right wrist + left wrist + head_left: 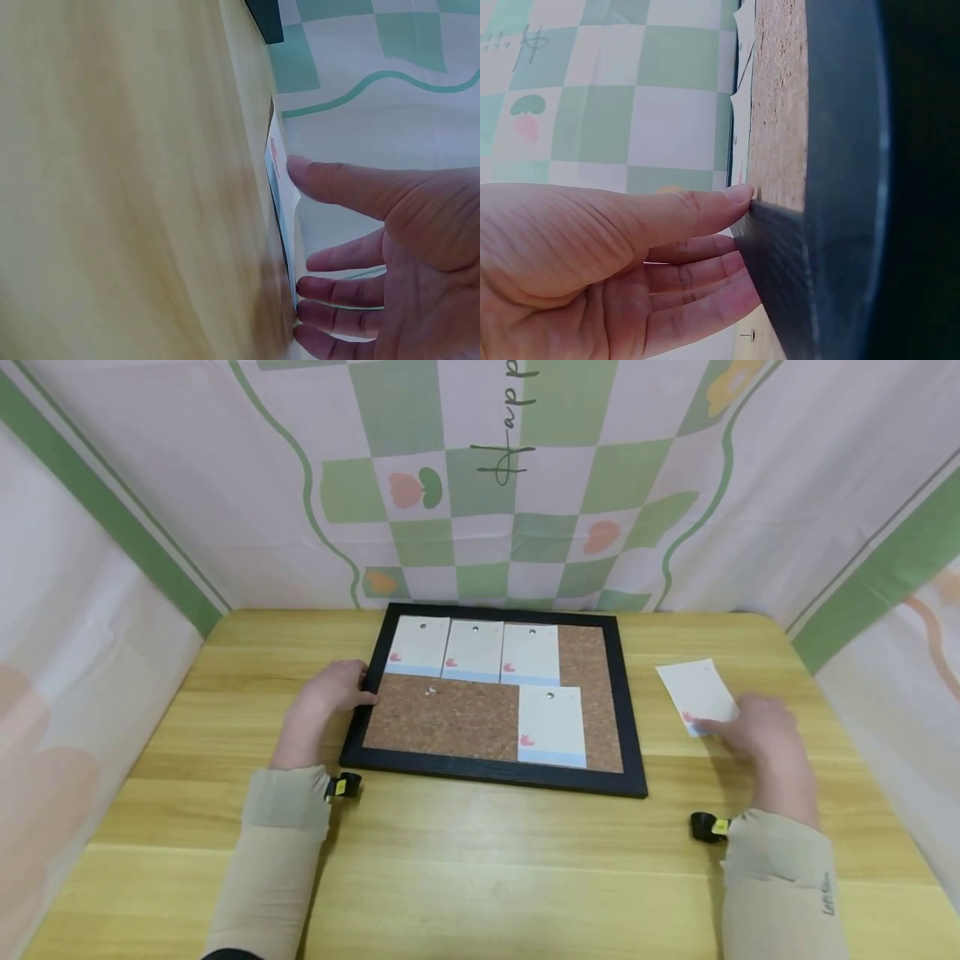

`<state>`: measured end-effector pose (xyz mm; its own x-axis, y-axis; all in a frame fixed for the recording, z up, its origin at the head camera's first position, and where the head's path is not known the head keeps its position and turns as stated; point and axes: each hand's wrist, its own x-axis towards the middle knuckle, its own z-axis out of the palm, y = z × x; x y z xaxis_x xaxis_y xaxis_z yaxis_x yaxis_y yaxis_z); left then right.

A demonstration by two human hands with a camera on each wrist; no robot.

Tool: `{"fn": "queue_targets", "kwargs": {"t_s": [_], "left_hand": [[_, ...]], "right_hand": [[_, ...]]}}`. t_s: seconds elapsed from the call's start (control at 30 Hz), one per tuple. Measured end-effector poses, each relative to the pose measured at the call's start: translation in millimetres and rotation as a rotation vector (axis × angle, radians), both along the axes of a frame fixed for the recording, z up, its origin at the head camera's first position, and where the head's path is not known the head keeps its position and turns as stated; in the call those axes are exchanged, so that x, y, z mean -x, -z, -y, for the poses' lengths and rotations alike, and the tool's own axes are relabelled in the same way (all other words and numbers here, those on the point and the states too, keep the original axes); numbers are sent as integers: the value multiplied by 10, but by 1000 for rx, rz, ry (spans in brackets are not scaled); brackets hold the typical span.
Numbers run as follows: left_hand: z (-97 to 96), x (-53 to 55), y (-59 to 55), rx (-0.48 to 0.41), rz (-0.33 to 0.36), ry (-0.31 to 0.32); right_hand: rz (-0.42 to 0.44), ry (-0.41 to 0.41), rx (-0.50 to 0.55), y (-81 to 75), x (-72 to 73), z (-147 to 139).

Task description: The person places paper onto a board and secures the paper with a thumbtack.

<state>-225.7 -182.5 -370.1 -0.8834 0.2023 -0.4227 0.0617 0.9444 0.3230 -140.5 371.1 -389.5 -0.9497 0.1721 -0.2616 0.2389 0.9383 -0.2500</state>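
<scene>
A black-framed corkboard (472, 718) lies on the table, and my left hand (328, 689) grips its left edge. In the left wrist view the thumb (705, 208) rests on top of the black frame (780, 262), the fingers against its outer side. Several white note cards (472, 652) with a pink drawing and a blue bottom strip are pinned to the board. A loose card (697, 689) of the same kind lies right of it. My right hand (765, 735) is over that card's right edge, thumb apart from the fingers; the right wrist view shows fingertips at the card (281, 187).
Small shiny pins (431, 692) are on the bare cork left of the lower card (551, 727). Another pin (752, 335) shows beyond the frame in the left wrist view. A green-and-white checked curtain (480, 527) hangs behind the wooden table (480, 868).
</scene>
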Motion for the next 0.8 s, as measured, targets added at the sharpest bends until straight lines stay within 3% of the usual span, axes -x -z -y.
{"fn": "queue_targets", "kwargs": {"t_s": [0.2,0.8], "left_hand": [[-7,-5,-3,0,-5,-4],[-5,-6,-10,0,-1,0]], "right_hand": [[53,12,-12,4,0,42],[63,-35,105,-23,45,57]]}}
